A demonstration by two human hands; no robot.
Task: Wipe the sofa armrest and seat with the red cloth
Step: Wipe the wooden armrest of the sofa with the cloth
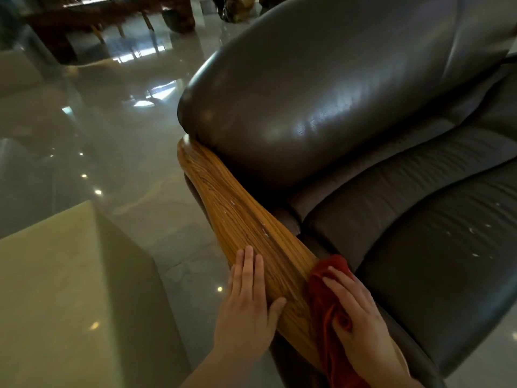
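A dark leather sofa fills the right side, with a wooden armrest (240,217) running from the middle down to the bottom. White specks dot the armrest and the seat cushion (436,264). My left hand (249,301) lies flat, fingers together, on the armrest's outer side and holds nothing. My right hand (355,312) presses the crumpled red cloth (324,298) against the armrest's inner side, next to the seat. The padded leather arm cushion (307,102) sits above the far half of the wood.
A pale green block-shaped table (67,289) stands at the lower left, close to the armrest. Glossy grey floor tiles (120,130) lie between them. Dark wooden furniture (112,15) stands at the far top left.
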